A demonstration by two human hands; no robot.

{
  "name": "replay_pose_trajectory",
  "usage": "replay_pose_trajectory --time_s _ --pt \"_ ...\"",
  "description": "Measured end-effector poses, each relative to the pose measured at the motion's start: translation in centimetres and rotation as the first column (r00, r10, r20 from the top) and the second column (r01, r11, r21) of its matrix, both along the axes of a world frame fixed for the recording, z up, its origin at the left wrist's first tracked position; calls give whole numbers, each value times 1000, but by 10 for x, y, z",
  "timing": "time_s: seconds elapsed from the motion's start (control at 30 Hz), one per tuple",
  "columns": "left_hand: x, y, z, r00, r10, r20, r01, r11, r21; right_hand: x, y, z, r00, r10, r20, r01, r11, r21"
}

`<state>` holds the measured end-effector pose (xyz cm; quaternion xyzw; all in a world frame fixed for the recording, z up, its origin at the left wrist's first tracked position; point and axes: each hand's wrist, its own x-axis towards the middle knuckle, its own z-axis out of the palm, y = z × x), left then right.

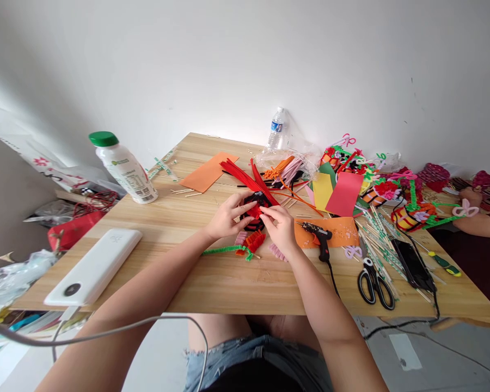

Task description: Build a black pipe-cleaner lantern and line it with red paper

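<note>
Both hands meet over the middle of the table, at a small black-and-red fuzzy pipe-cleaner piece (262, 197). My left hand (228, 218) grips its left side, fingers reaching across the front. From the right, my right hand (280, 226) pinches the red part at its centre; the fingertips hide some of it. Just below lie an orange-red pipe-cleaner coil (255, 240), a green pipe cleaner (224, 250) and pale pink coils. Behind the hands spreads a bundle of red pipe cleaners (245, 177).
A glue gun (318, 235) rests on orange foam, near scissors (373, 283) and a phone (412, 264). Finished pipe-cleaner baskets (412, 215) stand right, beside another person's arm (484, 226). A white bottle (126, 171) and power bank (93, 267) are left; a cable crosses my left arm.
</note>
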<state>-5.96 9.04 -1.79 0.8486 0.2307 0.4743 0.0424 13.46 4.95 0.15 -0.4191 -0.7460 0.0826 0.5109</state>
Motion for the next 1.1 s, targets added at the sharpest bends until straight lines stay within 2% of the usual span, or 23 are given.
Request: replay_pose_trajectory --time_s 0.43,1.1 --pt "0 0 0 1000 -3 8 3 1000 23 0 0 -1 1000 7 -16 -7 1000 -12" --pt "0 -2 2 1000 17 -13 -17 1000 -14 -1 -1 0 1000 -5 -12 5 1000 -29"
